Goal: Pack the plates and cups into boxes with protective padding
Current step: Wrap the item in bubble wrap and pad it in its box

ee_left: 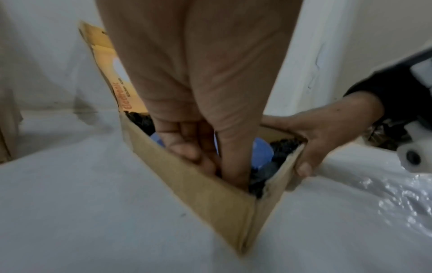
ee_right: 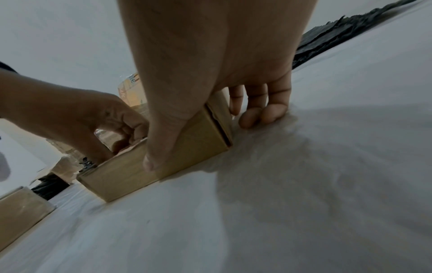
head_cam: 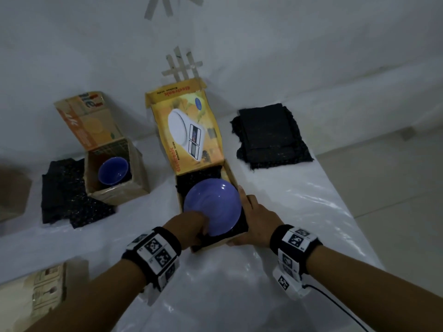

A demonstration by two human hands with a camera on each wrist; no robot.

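Plate [head_cam: 212, 206] being seated on padding [head_cam: 199, 176] in the yellow box [head_cam: 231, 174].
It is pinched by the left hand [head_cam: 191, 226]; the near right box corner is grasped by the right hand [head_cam: 257, 218] for steadiness.

I'm looking down on a table [head_cam: 299, 212] wrapped in glossy white plastic sheeting [head_cam: 239, 295], crinkled and catching dim highlights. Behind it a pale grey-white wall [head_cam: 311, 44] carries strips of tape [head_cam: 183, 64] in a crossed grid, with more tape strips [head_cam: 167, 6] fanned out higher up. On my right, light floor tiles [head_cam: 395, 188]. The light is low, cool and flat.
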